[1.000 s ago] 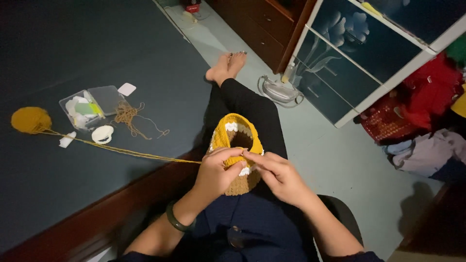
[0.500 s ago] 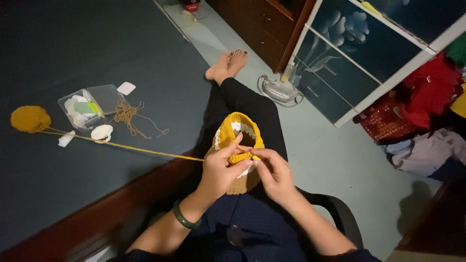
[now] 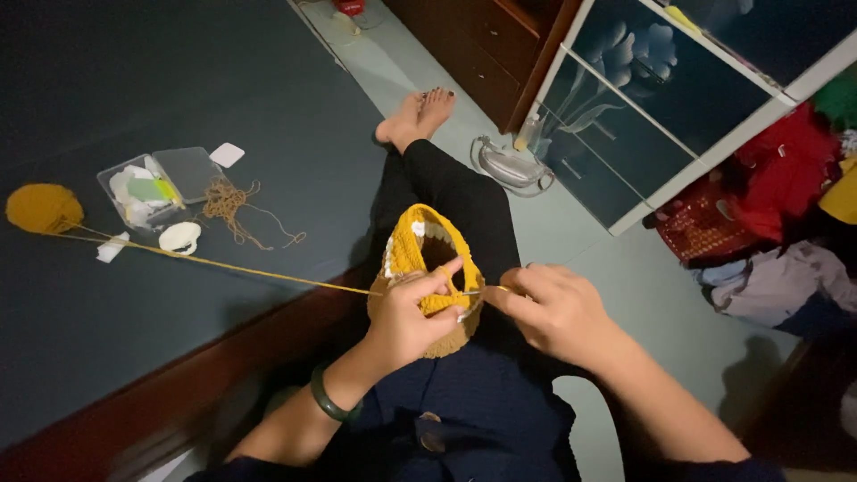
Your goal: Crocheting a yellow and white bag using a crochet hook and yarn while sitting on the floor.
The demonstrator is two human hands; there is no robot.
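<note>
Your left hand (image 3: pixel 412 323) pinches the yellow crochet piece (image 3: pixel 428 268) at frame centre, steadying its rim; your right hand (image 3: pixel 553 308) pinches the hook, with yarn (image 3: pixel 223 264) trailing to the ball (image 3: pixel 42 208) at far left.

Left hand (image 3: pixel 412 319) pinches yellow crochet piece (image 3: pixel 428 268) on lap; right hand (image 3: pixel 553 308) holds hook; yarn ball (image 3: pixel 43 207) on mat.

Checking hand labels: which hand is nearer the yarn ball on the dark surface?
Left. The left hand grips the crocheted piece on the lap, on the yarn ball's side; the right hand is farther away, across the piece.
</note>
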